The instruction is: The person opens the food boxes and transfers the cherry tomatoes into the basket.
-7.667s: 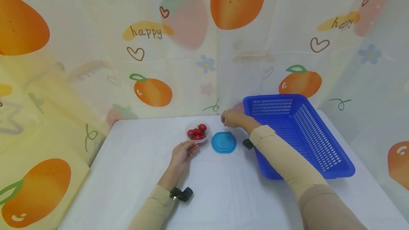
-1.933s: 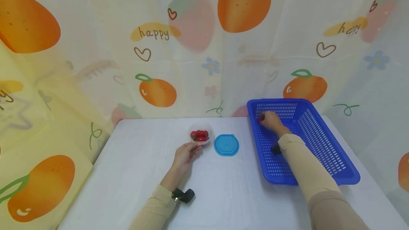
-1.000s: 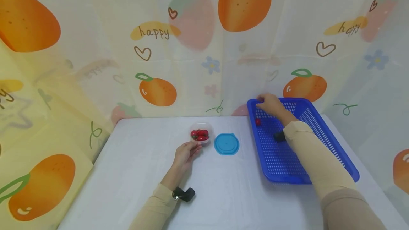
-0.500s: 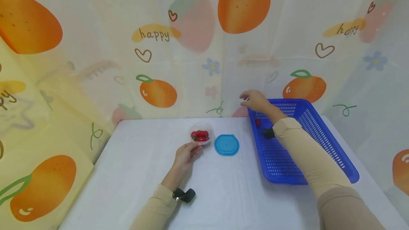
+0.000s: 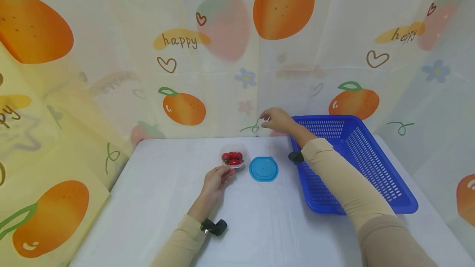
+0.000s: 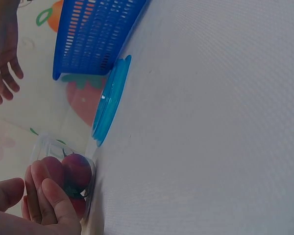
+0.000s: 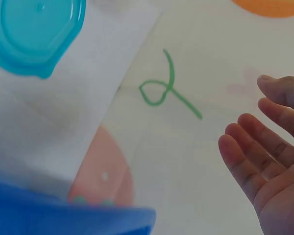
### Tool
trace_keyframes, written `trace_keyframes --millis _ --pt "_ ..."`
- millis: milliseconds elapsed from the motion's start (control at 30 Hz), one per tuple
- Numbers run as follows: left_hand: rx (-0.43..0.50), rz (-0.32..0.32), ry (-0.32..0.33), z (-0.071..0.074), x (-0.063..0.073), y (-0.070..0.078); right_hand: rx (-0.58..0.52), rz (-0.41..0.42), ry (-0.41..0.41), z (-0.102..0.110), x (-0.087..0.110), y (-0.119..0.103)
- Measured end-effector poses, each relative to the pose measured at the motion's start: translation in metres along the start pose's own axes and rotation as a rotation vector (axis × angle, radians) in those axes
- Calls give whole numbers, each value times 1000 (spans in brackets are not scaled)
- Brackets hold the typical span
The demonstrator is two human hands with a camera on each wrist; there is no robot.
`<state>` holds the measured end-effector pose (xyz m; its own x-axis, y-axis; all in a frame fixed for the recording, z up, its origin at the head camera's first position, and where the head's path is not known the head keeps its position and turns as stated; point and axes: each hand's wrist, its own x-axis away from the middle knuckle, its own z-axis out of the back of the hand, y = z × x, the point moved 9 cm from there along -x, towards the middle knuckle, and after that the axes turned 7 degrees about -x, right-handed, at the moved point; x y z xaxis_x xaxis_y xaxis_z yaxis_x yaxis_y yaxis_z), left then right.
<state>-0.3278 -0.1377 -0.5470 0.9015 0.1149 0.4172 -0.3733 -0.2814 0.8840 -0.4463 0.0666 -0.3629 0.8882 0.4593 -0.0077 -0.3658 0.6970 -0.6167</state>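
Red cherry tomatoes [image 5: 232,156] lie in a small clear plastic container [image 5: 243,150] toward the back of the table. My left hand [image 5: 215,182] touches the container's near side; in the left wrist view its fingers [image 6: 54,198] lie against the wall, with the thumb apart from it. To the right of the container, a blue lid [image 5: 263,169] lies flat. My right hand [image 5: 276,119] is raised above the table's back edge, behind the lid. Its fingers [image 7: 240,156] are loosely bent and hold nothing in the right wrist view.
A large blue slatted basket [image 5: 356,158] stands on the right side of the table, partly covered by the right forearm. A sliver of red shows at its left wall. The white-covered table [image 5: 148,201] meets a fruit-printed curtain [image 5: 222,85] at the back.
My right hand let go of a cherry tomato in the basket, rose over the basket's rim and moved left. My left hand has stayed at the container.
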Motion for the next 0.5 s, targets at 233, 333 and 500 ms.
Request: trace_keyframes --millis 233,333,500 --pt "-14 1 1 0 1 0 -33 -22 -45 -23 -6 -11" --pt "-11 4 0 0 2 0 -50 -16 -66 -32 -8 -17" --pt "-27 3 1 0 3 1 -42 5 -89 -45 -9 -28"
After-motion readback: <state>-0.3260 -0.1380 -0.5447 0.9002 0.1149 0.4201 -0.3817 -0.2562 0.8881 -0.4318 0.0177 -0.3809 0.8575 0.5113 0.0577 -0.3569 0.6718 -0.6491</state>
